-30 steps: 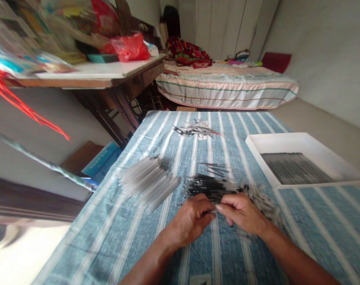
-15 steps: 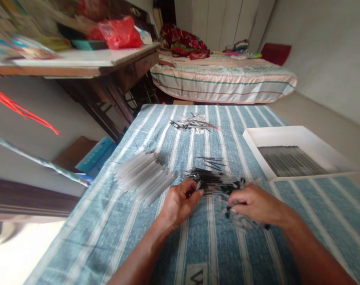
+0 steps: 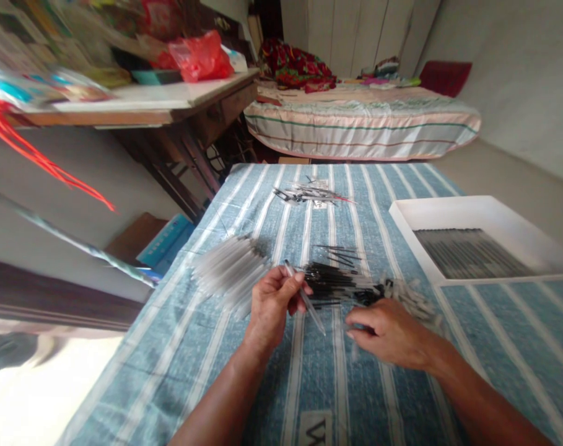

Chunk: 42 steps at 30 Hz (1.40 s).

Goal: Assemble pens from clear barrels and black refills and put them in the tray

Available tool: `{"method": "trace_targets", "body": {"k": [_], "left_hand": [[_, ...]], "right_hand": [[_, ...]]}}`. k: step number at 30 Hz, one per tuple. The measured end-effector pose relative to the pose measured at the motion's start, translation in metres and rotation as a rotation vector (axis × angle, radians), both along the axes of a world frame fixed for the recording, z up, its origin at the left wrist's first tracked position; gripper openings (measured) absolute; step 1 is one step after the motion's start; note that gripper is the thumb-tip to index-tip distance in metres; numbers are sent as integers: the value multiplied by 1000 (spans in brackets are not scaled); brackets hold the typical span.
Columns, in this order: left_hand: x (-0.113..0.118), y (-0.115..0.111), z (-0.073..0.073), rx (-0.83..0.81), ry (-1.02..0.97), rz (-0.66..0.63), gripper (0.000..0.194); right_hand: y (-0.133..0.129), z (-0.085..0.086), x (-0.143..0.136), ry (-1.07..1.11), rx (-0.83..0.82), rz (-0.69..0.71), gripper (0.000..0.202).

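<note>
Just left of the black rod pile (image 3: 326, 282), my left hand (image 3: 270, 305) pinches a clear tube (image 3: 313, 312); a slack pinch could drop it; right of the pile, my right hand (image 3: 392, 332) curls, contents unclear

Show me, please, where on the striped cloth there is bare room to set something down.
Bare cloth shows on the right, between the white box and the right forearm, and on the left, between the left forearm, the pale tubes and the cloth's edge. It is crowded beyond the left hand and right hand, with black rods and short pale pieces.
</note>
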<state>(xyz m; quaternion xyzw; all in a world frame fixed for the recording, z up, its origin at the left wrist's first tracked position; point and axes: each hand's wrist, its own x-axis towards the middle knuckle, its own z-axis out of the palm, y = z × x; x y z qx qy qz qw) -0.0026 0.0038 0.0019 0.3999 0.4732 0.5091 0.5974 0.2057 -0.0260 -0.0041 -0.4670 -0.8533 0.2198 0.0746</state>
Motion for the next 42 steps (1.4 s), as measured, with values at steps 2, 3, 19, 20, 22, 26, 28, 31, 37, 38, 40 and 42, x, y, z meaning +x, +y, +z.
{"method": "trace_targets", "body": {"k": [2,3,19,20,22,26,28,31,37,38,40,42], "left_hand": [[0,0,-1,10,-32,25,23],[1,1,-1,16,-47,36,22],[5,-3,-3,53,-76,-19,19],[5,-3,-3,53,-75,-18,19],[5,-3,-3,53,-69,1,20],[5,-3,-2,40,-70,25,23],[5,-4,-2,35,-79,24,23],[7,-6,-2,43,-91,2,22],[10,-7,-3,41,-115,3,21],[10,-7,-3,39,-115,11,21],[10,-6,-4,37,-110,20,22],[10,-6,-4,37,-106,19,22]], "right_hand": [[-1,-1,-3,112,0,-24,23],[-2,-2,-4,163,3,-40,22],[-9,-13,-20,472,-93,-130,16],[-10,-14,-21,481,-76,-142,16],[-11,-17,-22,500,-38,-169,17],[-12,-19,-25,512,35,-207,16],[-12,-18,-27,517,55,-206,15],[-12,-18,-28,529,70,-193,15],[-12,-18,-26,550,81,-204,16],[-12,-18,-26,546,83,-197,18],[-12,-18,-26,533,110,-173,20],[-13,-18,-27,517,153,-155,21]]}}
